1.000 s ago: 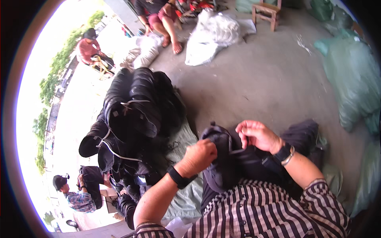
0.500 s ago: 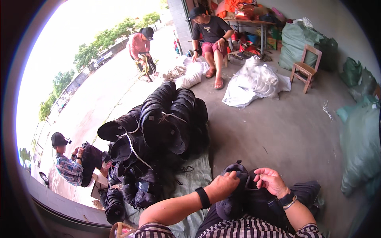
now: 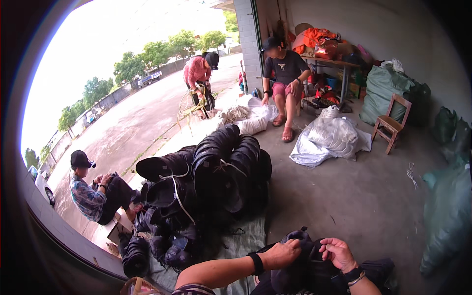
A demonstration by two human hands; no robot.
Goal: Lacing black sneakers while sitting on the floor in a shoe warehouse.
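A dark cap (image 3: 291, 276) lies in my lap at the lower middle. Over its left side is my left hand (image 3: 282, 253), its fingers closed in a pinch near the fabric. Just to the right, my right hand (image 3: 339, 254) is raised with thumb and forefinger pressed together and the other fingers curled. Whatever either pinch holds is too small to make out. More dark fabric (image 3: 377, 273) rests beside my right wrist. Large stacks of nested black caps (image 3: 206, 169), tied with white cord (image 3: 183, 199), lie ahead to the left.
A green sheet (image 3: 248, 241) lies under the stacks. One person (image 3: 88, 191) sits at the left, another (image 3: 200, 78) stands bent over yellow straps, and a third (image 3: 285, 78) sits farther back. White sacks (image 3: 329, 137), a wooden chair (image 3: 392, 123) and green bags (image 3: 447, 216) stand around the floor.
The view has tilted up, so the surroundings sit lower in the picture. Both hands stay close together over the cap, with their fingers still pinched. The standing person bends further down.
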